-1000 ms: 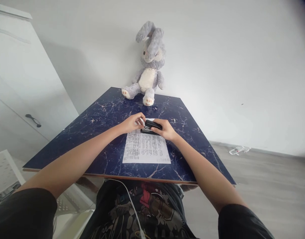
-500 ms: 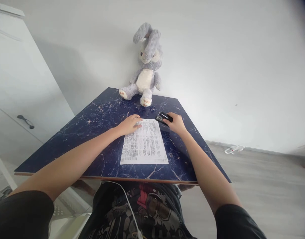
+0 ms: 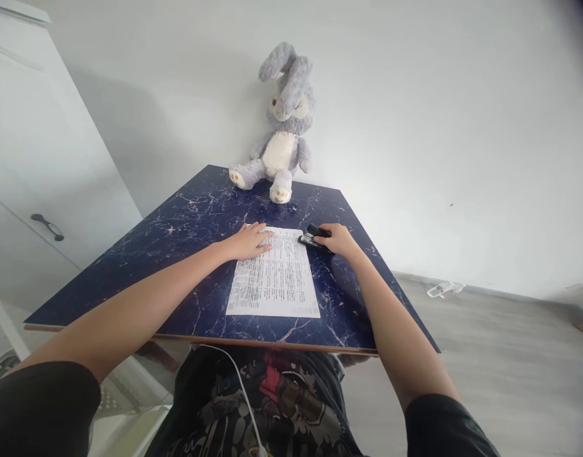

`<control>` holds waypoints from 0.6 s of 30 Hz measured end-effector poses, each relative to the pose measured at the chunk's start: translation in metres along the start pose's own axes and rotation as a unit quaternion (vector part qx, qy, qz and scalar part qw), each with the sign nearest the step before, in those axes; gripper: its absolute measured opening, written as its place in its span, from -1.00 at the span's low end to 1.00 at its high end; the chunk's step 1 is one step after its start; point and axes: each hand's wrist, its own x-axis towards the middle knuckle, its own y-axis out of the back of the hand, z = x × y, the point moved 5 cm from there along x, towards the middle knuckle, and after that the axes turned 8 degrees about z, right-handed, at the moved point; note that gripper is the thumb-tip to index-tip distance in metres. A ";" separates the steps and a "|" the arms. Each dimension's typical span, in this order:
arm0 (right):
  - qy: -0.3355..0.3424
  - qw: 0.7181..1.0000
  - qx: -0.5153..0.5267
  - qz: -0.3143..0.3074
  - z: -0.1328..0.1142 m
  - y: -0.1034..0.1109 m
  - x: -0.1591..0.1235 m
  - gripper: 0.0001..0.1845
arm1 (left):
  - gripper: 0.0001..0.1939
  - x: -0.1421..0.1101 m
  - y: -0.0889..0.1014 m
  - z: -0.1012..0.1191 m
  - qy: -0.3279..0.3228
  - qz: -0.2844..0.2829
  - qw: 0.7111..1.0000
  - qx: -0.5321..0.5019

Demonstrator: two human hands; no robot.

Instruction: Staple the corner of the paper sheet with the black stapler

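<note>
A printed sheet of paper (image 3: 277,279) lies on the dark blue, marble-patterned table (image 3: 177,222). My left hand (image 3: 249,242) rests flat on its upper left part, fingers stretched out. In my right hand (image 3: 338,240) is a black stapler (image 3: 315,235), gripped at its rear end. The stapler's jaws point left and sit at the sheet's upper right edge. From this view I cannot tell whether the paper is between the jaws.
A grey plush rabbit (image 3: 282,146) sits at the table's far end against the white wall. A white cabinet (image 3: 44,146) with a dark handle stands on the left. On the floor at right lies a clear plastic item (image 3: 444,289). A white cable (image 3: 244,387) hangs across my shirt.
My right hand has moved the stapler slightly toward me, down along the sheet's right edge. My left hand stays on the paper, its fingers a little more spread.
</note>
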 end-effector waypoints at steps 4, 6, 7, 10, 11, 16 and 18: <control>-0.031 0.998 -0.039 0.047 0.010 0.010 0.000 -0.75 | -0.32 0.000 0.001 0.000 -0.005 -0.004 1.000 0.009; -0.019 0.999 -0.014 0.022 0.009 0.008 -0.001 -0.74 | -0.33 -0.001 0.003 0.001 -0.008 -0.008 1.000 0.012; -0.004 1.000 0.005 0.004 0.005 0.006 -0.002 -0.73 | -0.33 -0.001 0.003 0.002 -0.009 -0.007 1.000 0.010; 0.044 0.997 0.051 -0.042 -0.007 0.002 -0.004 -0.73 | -0.34 -0.002 0.004 0.004 -0.003 -0.007 1.000 -0.002; 0.055 0.995 0.063 -0.053 -0.011 0.001 -0.005 -0.73 | -0.34 -0.002 0.004 0.004 -0.001 -0.007 1.000 -0.002; 0.081 0.990 0.087 -0.081 -0.021 -0.004 -0.008 -0.69 | -0.37 -0.002 0.001 0.007 -0.016 -0.010 1.000 -0.001; 0.089 0.991 0.072 -0.070 -0.024 -0.006 -0.009 -0.70 | -0.39 -0.002 -0.001 0.009 -0.026 -0.014 0.999 -0.016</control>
